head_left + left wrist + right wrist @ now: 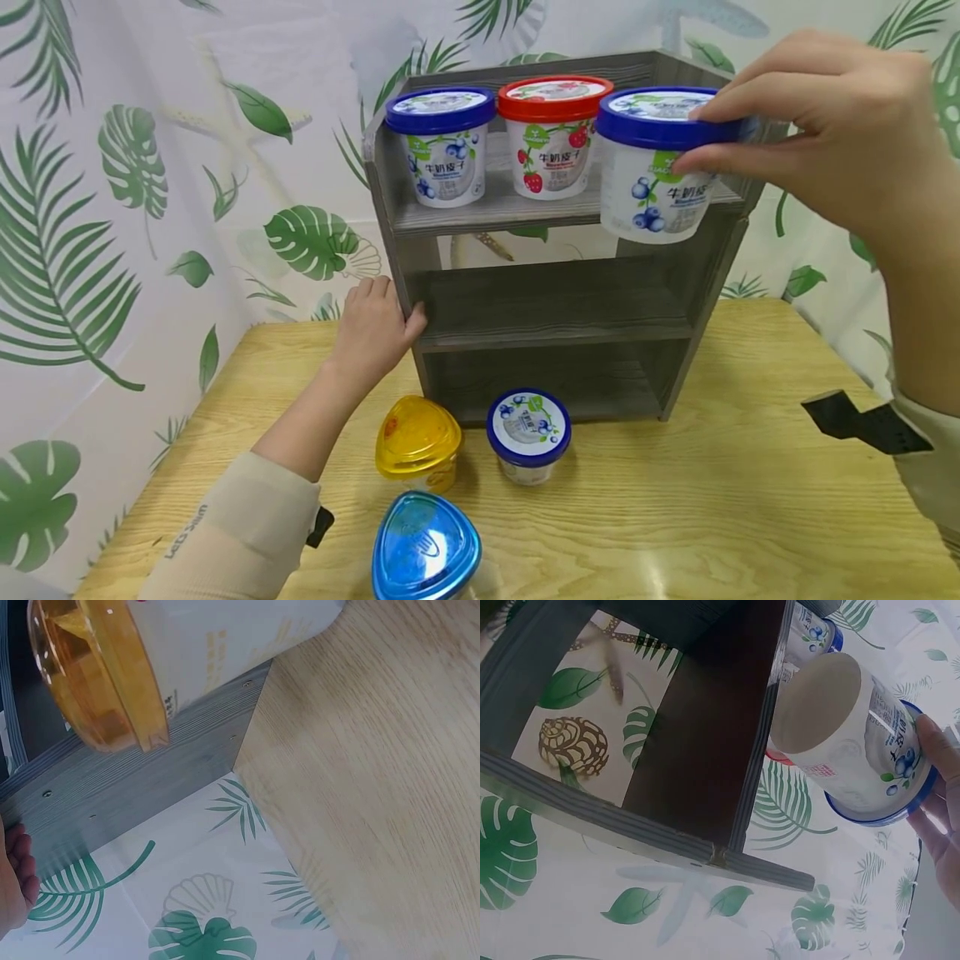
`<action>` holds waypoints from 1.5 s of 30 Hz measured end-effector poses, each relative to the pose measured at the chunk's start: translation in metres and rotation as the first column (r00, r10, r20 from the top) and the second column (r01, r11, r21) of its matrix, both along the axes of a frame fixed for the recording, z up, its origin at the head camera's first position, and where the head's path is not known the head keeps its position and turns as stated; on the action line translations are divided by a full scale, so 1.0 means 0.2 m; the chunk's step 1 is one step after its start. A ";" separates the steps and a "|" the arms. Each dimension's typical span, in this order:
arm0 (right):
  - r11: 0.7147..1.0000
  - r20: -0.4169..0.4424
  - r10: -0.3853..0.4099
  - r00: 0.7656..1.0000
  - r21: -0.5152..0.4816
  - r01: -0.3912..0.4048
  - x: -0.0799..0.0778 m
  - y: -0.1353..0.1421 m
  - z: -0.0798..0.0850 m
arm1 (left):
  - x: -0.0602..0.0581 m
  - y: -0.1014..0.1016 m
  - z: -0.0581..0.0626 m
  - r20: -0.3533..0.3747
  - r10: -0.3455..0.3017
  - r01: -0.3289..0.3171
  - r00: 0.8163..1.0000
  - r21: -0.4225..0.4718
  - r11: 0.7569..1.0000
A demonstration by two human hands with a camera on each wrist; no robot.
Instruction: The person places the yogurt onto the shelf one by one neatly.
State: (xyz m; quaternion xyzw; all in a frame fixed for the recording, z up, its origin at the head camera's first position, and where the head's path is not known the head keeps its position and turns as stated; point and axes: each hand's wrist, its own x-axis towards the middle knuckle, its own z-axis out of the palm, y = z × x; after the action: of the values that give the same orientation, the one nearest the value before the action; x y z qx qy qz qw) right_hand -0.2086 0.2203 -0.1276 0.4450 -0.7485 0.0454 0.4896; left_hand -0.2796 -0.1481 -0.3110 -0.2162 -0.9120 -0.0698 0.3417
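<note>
My right hand (840,125) pinches the blue lid of a white blueberry tub (652,196), thumb at the front and fingers on top. The tub hangs upright before the right end of the grey shelf's top level; its bare bottom shows in the right wrist view. My left hand (378,321) grips the left side panel of the shelf (555,340), its thumb at the front edge. On the top level stand another blue-lidded blueberry tub (446,171) at the left and a red-lidded strawberry tub (553,158) beside it.
Before the shelf on the wooden table (675,517) stand a yellow-lidded tub (418,437), a blue-lidded blueberry tub (528,429) and a tub with a shiny blue triangular lid (426,546). Leaf-patterned cloth (180,167) hangs behind and at the sides.
</note>
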 end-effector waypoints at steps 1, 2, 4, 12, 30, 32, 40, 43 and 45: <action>1.000 -0.006 -0.008 1.000 0.008 0.008 0.00 0.00 0.00 | 0.00 0.00 0.00 0.001 -0.002 0.002 1.000 0.001 1.000; 0.999 -0.011 -0.023 1.000 0.024 0.023 0.00 0.01 0.01 | 0.00 0.00 0.00 0.002 -0.002 0.002 1.000 0.003 1.000; 0.999 -0.010 -0.036 0.999 0.032 0.037 -0.01 0.02 0.01 | 0.00 0.00 0.00 0.005 -0.003 0.003 1.000 0.007 1.000; 0.995 0.048 -0.098 0.994 0.020 0.097 -0.01 0.04 0.02 | 0.00 0.00 0.00 0.016 0.006 -0.006 1.000 0.011 1.000; 0.971 0.177 -0.222 0.959 -0.046 0.233 -0.08 0.06 0.00 | -0.01 0.00 -0.01 0.005 -0.004 0.004 1.000 0.003 1.000; 0.967 0.195 -0.235 0.952 -0.054 0.250 -0.08 0.06 0.00 | -0.01 0.00 0.00 0.008 -0.003 0.003 1.000 0.001 1.000; 0.958 0.220 -0.253 0.942 -0.079 0.276 -0.07 0.04 -0.01 | -0.01 0.00 -0.01 -0.005 -0.005 0.005 1.000 -0.006 1.000; 0.952 0.223 -0.275 0.935 -0.070 0.297 -0.08 0.04 -0.01 | -0.01 0.00 -0.01 -0.007 -0.007 0.007 1.000 -0.002 1.000; 0.947 0.227 -0.292 0.929 -0.066 0.314 -0.08 0.03 -0.01 | -0.01 0.00 -0.01 -0.005 -0.008 0.008 1.000 0.002 1.000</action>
State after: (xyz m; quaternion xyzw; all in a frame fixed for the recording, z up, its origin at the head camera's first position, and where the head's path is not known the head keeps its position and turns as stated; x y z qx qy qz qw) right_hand -0.2246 0.2268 -0.1301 0.2911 -0.8533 0.0550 0.4291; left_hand -0.2820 -0.1482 -0.3135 -0.2197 -0.9101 -0.0716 0.3439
